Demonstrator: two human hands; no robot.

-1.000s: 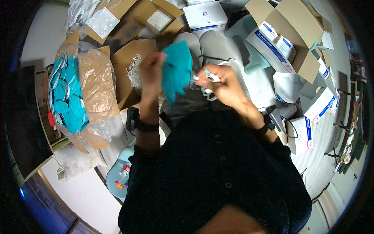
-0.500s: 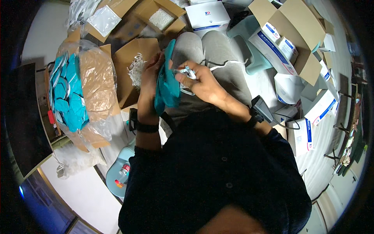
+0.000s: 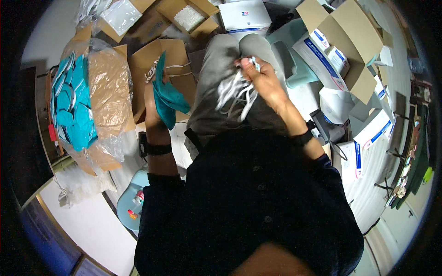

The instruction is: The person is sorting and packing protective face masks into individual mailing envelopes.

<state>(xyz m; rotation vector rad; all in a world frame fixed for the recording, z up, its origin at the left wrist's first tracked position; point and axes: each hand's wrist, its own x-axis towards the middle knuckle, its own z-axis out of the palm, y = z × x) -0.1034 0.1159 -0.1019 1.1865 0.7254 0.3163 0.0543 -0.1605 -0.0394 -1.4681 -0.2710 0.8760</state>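
Note:
My left hand (image 3: 151, 95) is closed on a few teal folded pieces that look like face masks (image 3: 168, 97). It hangs over the near part of an open carton (image 3: 188, 87), with part of the hand hidden behind the teal material. My right hand (image 3: 263, 77) grips a bunch of white cords (image 3: 238, 90) above my lap. Their loose ends dangle towards my left, slightly blurred. More white cord trails across the carton, beside my left hand.
At left, a plastic-lined carton (image 3: 110, 99) holds many teal pieces (image 3: 72, 106). A pale blue stool (image 3: 125, 204) with a bottle on it stands near my left elbow. White boxes (image 3: 244, 16) lie ahead, and a large open carton (image 3: 357, 30) with white boxes is at right.
My hands have moved apart. The left has gone left with the teal masks, towards the carton. The right has moved right and slightly forward, with the white cords now hanging out of it.

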